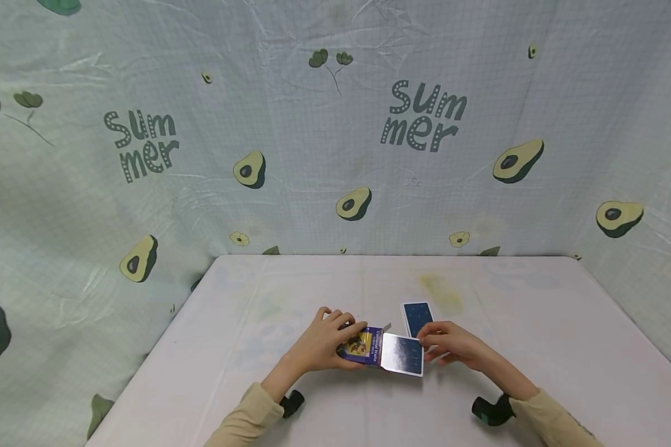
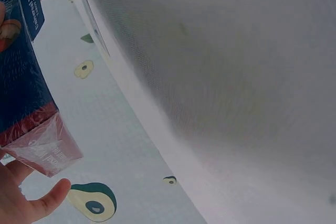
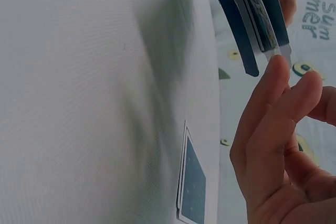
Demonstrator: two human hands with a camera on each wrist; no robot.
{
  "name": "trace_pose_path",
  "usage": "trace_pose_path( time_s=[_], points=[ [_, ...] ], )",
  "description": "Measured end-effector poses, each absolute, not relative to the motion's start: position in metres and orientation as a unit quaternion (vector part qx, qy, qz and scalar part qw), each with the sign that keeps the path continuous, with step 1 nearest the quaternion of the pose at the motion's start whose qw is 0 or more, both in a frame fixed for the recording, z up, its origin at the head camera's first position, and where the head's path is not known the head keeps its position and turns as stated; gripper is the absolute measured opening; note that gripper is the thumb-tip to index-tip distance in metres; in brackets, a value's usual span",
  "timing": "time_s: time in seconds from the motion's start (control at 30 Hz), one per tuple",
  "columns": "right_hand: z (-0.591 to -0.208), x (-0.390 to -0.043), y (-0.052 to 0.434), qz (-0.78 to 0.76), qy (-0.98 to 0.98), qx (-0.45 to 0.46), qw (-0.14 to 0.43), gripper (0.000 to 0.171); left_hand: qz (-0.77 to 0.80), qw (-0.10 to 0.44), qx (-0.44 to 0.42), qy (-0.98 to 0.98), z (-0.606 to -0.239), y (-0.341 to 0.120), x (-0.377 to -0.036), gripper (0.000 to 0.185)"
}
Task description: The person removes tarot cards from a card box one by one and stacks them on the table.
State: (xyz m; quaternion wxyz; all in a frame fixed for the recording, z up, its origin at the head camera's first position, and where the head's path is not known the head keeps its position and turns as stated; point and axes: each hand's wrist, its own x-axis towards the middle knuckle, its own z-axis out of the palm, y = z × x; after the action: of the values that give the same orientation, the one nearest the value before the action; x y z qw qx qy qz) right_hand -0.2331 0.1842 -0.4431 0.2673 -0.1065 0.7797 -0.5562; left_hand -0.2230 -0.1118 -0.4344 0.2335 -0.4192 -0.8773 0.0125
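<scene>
My left hand point(image 1: 331, 340) grips a purple-blue tarot card box point(image 1: 363, 345) with "Universal Waite" printed on its end, fingers over the top and thumb along the near side. In the left wrist view the box point(image 2: 23, 72) looks glossy. From its right end extends a blue-backed card point(image 1: 404, 354) with a pale border. My right hand point(image 1: 453, 343) has its fingertips at that card's right corner, pinching it. In the right wrist view, cards show between the box's walls, beside a dark end flap point(image 3: 239, 35). Behind, blue-backed cards point(image 1: 417, 318) lie face down on the table.
The pale table point(image 1: 257, 385) has a yellowish stain point(image 1: 442, 290) near its far side. A curtain printed with avocados point(image 1: 354, 204) hangs behind and at both sides. Black devices point(image 1: 492, 411) sit at both wrists, by the beige sleeves.
</scene>
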Motion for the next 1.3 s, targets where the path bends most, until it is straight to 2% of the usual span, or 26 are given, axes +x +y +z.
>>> trace_pose_path(
  time_s=[0.23, 0.6, 1.3],
  points=[
    [-0.443, -0.231, 0.189, -0.563, 0.770, -0.113, 0.279, 0.026, 0.015, 0.234, -0.418, -0.878, -0.435, -0.112, -0.223, 0.076],
    [-0.443, -0.231, 0.194, -0.559, 0.770, -0.128, 0.280, 0.037, 0.013, 0.246, -0.422, -0.872, -0.435, -0.112, -0.223, 0.076],
    [-0.443, -0.229, 0.203, -0.556, 0.779, -0.114, 0.267, 0.037, 0.017, 0.236, -0.413, -0.879, -0.435, -0.116, -0.222, 0.076]
  ],
)
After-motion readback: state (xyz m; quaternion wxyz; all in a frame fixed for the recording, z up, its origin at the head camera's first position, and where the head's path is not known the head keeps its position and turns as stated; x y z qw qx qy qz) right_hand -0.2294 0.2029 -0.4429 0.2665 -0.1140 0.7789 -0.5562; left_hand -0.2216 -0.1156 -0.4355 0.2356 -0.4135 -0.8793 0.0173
